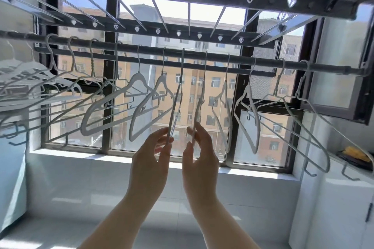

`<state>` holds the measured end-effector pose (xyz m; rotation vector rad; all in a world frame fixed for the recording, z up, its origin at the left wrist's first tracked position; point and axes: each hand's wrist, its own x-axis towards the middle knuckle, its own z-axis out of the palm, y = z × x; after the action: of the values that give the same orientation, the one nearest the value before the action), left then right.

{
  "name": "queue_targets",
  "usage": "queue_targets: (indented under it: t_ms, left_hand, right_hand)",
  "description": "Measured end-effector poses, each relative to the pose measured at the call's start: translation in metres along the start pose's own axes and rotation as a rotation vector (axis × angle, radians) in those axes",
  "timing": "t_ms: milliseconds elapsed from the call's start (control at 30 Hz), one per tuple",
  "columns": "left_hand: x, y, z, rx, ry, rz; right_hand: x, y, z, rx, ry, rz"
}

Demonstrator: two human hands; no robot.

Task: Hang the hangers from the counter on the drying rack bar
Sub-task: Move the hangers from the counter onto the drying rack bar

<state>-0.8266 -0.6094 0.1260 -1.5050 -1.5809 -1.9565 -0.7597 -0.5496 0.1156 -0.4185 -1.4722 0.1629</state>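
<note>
overhead, left hand (pixel 150 159) fingers pinching edge-on hanger (pixel 175 105) (hooked on bar (pixel 202 54)); right hand (pixel 200 157) pinching neighbouring hanger (pixel 200 97).

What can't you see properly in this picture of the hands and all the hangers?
- Counter: not in the head view, so any hangers left there can't be counted.
- Left-side hangers: overlapping, cut by the edge; too tangled to count.
- Two edge-on hangers, one in the left hand, one in the right hand: only thin lines, shape unclear.
- Yellow thing: cut by the right edge; can't tell what it is.
- Bar: its left end runs out of frame.
</note>
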Motion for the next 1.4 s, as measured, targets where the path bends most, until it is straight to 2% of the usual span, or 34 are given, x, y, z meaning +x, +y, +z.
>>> queue_targets:
  t_ms: [300, 533, 700, 1033, 1267, 1400]
  left_hand:
    - [-0.005, 0.007, -0.001, -0.034, 0.002, -0.03]
    - [-0.019, 0.009, -0.019, -0.025, -0.027, -0.029]
    - [-0.03, 0.007, -0.047, 0.02, 0.016, -0.042]
    - [-0.012, -0.025, -0.108, 0.039, 0.259, 0.111]
    - [0.027, -0.048, -0.114, 0.207, 0.213, 0.344]
    - [0.045, -0.064, -0.116, 0.08, 0.112, 0.267]
  right_hand:
    - [-0.002, -0.001, -0.009, 0.016, -0.028, 0.028]
    - [-0.016, -0.009, -0.024, -0.071, 0.08, -0.08]
    - [-0.033, -0.025, -0.023, 0.041, 0.115, -0.15]
    - [-0.046, -0.061, 0.026, 0.356, 0.006, -0.067]
    - [-0.05, -0.055, 0.073, 0.353, 0.097, -0.118]
    - [-0.048, -0.055, 0.095, 0.313, 0.128, -0.099]
